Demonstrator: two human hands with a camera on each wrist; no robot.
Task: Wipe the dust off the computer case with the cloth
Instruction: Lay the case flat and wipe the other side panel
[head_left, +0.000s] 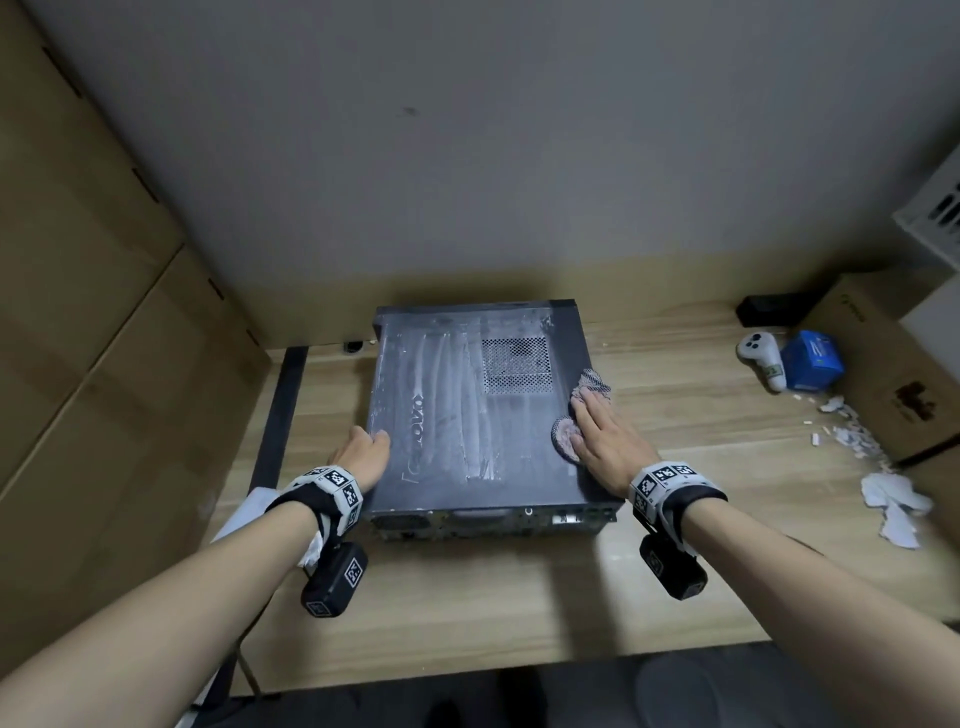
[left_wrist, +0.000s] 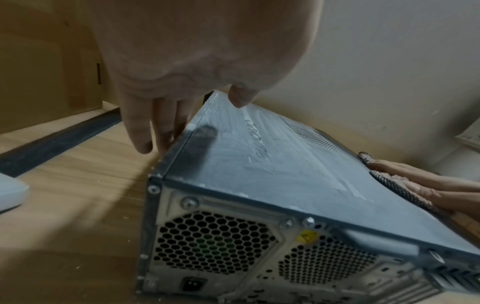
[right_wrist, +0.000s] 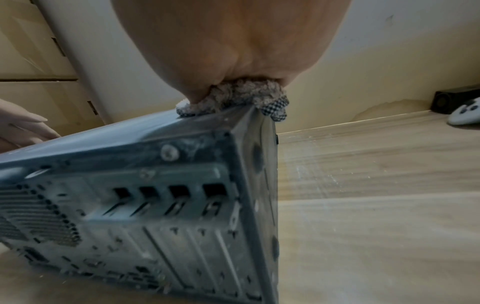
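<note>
Fingers (head_left: 584, 410) of the right hand (head_left: 605, 441) lie straight and flat, pressing a checked cloth (head_left: 589, 384) against the right edge of the computer case (head_left: 467, 415). The cloth bulges out beyond the fingertips and beside the thumb; in the right wrist view it is bunched under the palm at the case's upper corner. Fingers (left_wrist: 140, 127) of the left hand (head_left: 366, 452) hang straight down the left side panel, thumb on the top surface, bracing the case without curling round it. The case lies on its side near the middle of the wooden bench (head_left: 467, 597), rear panel with fan grilles facing the person. Its dark top panel carries pale dust streaks, an embossed logo and a perforated vent (head_left: 517, 365). Far right on the bench: a white controller (head_left: 761, 358), a blue box (head_left: 813, 361) and torn paper scraps (head_left: 893, 499).
</note>
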